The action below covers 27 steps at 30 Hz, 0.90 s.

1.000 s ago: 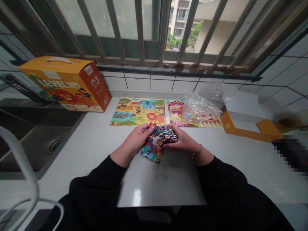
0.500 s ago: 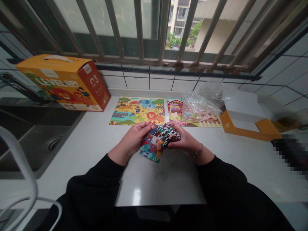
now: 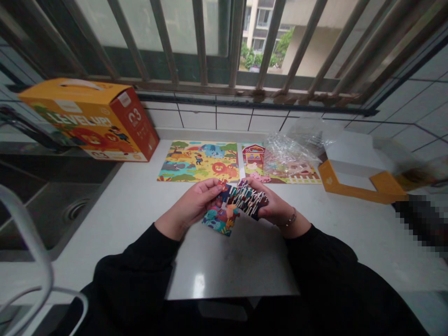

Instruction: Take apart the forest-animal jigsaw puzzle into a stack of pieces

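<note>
My left hand [image 3: 199,200] is closed on a few joined puzzle pieces [image 3: 221,217] with a dark blue, teal and orange picture, held above the counter. In my right hand [image 3: 275,203] is a thick stack of puzzle pieces [image 3: 248,199], fanned so that many pale edges show. The stack meets the upper right side of the joined pieces; whether any of it is attached there I cannot tell. Behind my hands lies a yellow picture sheet [image 3: 199,161] with lions and elephants. Right of it is a farm picture sheet [image 3: 254,158], partly covered by crumpled clear plastic [image 3: 287,154].
An orange box [image 3: 91,121] with a handle stands at the back left, beside a dark sink [image 3: 49,210]. An open orange-and-white box [image 3: 360,182] lies at the right. White cables [image 3: 38,247] cross the lower left. A barred window [image 3: 199,46] runs behind the counter [image 3: 140,205].
The stack in my right hand has shifted slightly right and spread out more, with its edges showing more clearly. My left hand keeps its hold on the joined pieces.
</note>
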### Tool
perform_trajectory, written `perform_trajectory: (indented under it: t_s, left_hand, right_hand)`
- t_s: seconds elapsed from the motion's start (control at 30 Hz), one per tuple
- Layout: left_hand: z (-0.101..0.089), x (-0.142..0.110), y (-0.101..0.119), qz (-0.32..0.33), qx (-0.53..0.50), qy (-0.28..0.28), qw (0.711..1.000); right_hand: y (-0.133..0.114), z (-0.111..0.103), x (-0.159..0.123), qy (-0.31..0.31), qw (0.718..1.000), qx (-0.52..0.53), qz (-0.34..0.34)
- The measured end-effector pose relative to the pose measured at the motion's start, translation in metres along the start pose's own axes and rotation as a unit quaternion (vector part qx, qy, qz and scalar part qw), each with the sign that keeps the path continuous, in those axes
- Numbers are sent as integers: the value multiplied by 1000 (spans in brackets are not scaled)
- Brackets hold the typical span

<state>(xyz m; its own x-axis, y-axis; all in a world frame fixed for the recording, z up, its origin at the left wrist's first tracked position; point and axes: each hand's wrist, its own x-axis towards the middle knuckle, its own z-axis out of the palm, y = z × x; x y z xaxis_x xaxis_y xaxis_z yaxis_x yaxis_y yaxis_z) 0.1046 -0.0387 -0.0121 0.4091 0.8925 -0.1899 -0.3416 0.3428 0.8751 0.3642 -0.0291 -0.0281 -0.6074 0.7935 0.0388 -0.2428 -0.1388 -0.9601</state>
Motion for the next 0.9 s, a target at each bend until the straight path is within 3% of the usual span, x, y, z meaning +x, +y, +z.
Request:
perform_trajectory:
  t_s: [0.1, 0.33, 0.43, 0.57, 0.67, 0.77, 0.9]
  left_hand:
    - [1, 1, 0, -1, 7, -7, 1000]
    - [-2, 9, -6, 69, 96, 110, 987]
    - [-1, 8, -7, 73, 170, 91, 979]
    - [1, 5, -4, 115, 332, 62, 934]
    - [3, 2, -3, 117, 325, 18, 938]
    - [2, 2, -4, 100, 312, -3, 945]
    - [1, 3, -3, 125, 380, -9, 917]
  right_hand:
    - [-1, 0, -1, 3, 1000, -11, -9]
    - [-3, -1, 1, 43, 996, -75, -18]
    - [-1, -3, 6, 60, 975, -209, -46]
    - [3, -5, 11, 88, 916, -377, -107]
    - [7, -5, 12, 90, 885, -431, -150]
    - [14, -5, 12, 100, 885, -433, -139]
    - [21, -6, 14, 90, 890, -433, -111]
